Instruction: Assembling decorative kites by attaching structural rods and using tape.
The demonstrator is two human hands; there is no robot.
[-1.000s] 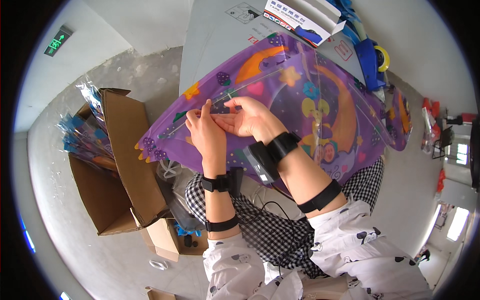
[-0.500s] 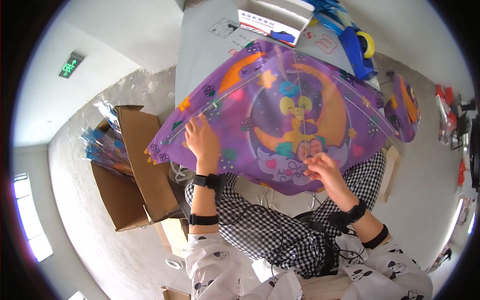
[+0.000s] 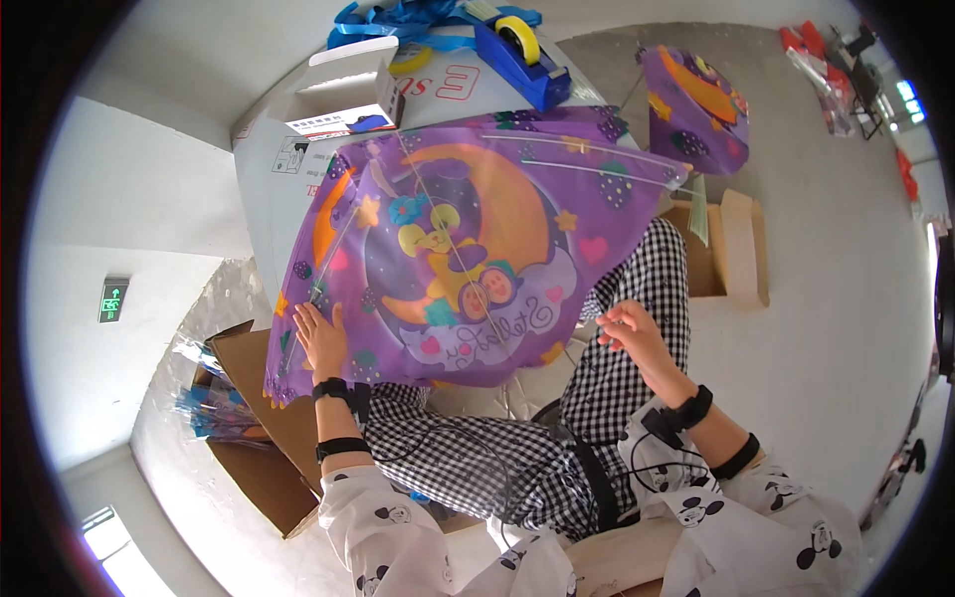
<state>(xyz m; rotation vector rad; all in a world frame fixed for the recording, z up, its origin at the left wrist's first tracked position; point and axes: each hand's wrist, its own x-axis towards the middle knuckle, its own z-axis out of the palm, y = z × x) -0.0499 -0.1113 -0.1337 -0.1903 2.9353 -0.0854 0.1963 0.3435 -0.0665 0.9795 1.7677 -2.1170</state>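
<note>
A purple kite [image 3: 587, 224] with a moon-and-bear print lies spread over the table edge and my lap. Thin pale rods run along its two sides and down its middle. My left hand [image 3: 321, 341] rests flat on the kite's left wing beside the left rod, fingers stretched out. Off the kite's lower right edge, my right hand [image 3: 635, 333] hovers above my right thigh. Its fingers are loosely bent and slightly apart, and nothing shows in them.
On the grey table [image 3: 261, 189] stand an open white carton [image 3: 343, 95] and a blue tape dispenser [image 3: 522, 65], with blue ribbon [image 3: 398, 25] behind. A cardboard box [image 3: 249, 478] of packaged goods stands at left. Another purple printed piece [image 3: 696, 109] hangs at right, above an open carton [image 3: 741, 249].
The view has swung to the right. My right hand has moved off the kite to beyond its lower right edge. My left hand stays on the left wing, now lying flatter.
</note>
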